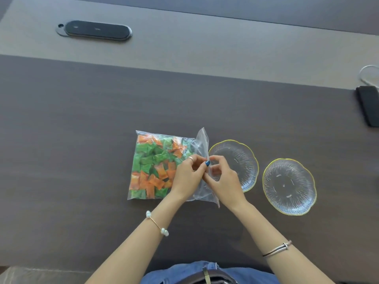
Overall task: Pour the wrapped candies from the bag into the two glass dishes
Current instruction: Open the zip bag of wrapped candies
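Grip: both hands pinch the top edge of the bag (202, 140). The left hand (187, 177) holds one side and the right hand (223, 179) holds the other, with the fingers curled tight on the thin plastic.
Bag: it lies flat on the table (82, 140), with its mouth turned toward the dishes. I cannot tell if the mouth is open yet.
Candies (147, 160): green and orange ones, all inside the bag.
Dishes: the first dish (244, 152) sits just beside the bag's mouth, partly under the right hand. The second dish (287, 173) sits a little further right. Both have nothing in them.
Step now: it looks like the person is pulling the mouth of the bag apart.
How to do it well: pull the two sides apart gently and all the way along, so the candies do not get stuck. Keep the bag flat until it is open. Then tip it slowly over the first dish and save about half for the second.
Watch out: the first dish is very close, so a bump from the wrist could push it.
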Available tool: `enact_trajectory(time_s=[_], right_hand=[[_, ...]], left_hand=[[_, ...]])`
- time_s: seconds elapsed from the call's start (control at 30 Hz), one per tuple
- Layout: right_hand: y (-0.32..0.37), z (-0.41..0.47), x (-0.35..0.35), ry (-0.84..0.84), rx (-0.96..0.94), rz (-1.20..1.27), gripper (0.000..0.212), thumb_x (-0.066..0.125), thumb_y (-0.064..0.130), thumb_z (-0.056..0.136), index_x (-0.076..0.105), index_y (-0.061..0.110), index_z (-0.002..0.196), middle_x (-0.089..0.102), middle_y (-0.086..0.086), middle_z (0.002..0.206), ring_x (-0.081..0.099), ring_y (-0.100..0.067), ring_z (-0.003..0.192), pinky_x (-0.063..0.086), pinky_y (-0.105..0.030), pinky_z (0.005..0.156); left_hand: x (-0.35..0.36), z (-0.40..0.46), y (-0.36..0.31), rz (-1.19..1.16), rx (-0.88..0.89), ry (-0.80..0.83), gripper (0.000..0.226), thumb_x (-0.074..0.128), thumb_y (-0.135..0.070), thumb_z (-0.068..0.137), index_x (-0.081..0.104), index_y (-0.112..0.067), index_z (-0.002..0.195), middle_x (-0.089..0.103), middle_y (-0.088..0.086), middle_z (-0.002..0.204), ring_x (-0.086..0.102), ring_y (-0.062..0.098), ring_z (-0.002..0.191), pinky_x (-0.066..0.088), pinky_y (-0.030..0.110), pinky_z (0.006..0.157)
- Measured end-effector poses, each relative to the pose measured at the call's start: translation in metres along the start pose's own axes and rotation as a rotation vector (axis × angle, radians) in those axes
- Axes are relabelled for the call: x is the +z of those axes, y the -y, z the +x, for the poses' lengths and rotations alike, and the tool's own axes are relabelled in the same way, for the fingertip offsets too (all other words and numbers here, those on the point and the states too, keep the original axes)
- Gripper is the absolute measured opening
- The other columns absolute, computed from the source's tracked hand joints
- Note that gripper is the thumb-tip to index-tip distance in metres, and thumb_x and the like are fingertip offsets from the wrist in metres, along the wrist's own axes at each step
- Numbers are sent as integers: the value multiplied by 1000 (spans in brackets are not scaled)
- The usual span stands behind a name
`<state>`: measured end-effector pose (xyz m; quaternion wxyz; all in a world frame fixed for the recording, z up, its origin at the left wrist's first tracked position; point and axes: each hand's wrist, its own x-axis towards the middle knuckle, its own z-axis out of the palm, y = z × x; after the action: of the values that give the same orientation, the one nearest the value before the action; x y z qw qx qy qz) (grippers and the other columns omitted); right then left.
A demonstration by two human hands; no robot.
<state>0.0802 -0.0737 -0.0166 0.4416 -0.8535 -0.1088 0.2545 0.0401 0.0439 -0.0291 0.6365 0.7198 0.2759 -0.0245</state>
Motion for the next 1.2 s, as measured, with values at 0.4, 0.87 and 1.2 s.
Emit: enact_trajectory(time_s=[0.4,0.87,1.2], right_hand=[[-8,-10,-22,120,121,421,17,66,23,82,71,18,98,74,-4,97,69,-14,92,55,-34,79],[-20,-3,-16,85,-221,-130,20,51,29,91,64,18,81,55,9,75,45,-9,75,38,-19,66],[-49,11,-43,-64,109,119,23,47,17,92,50,8,71,51,-2,64,46,-16,61,38,-35,62]], left_hand=[[-2,-8,-11,-433,-142,212,10,58,-14,90,61,-12,81,70,-3,70,67,10,68,58,28,71],[1,-15,0,-189,-110,175,21,40,-15,99,49,-14,80,58,5,74,58,9,66,45,28,70],[-32,-15,-2,-40,-62,159,27,40,-3,95,47,-16,72,61,0,62,52,9,59,41,18,60]])
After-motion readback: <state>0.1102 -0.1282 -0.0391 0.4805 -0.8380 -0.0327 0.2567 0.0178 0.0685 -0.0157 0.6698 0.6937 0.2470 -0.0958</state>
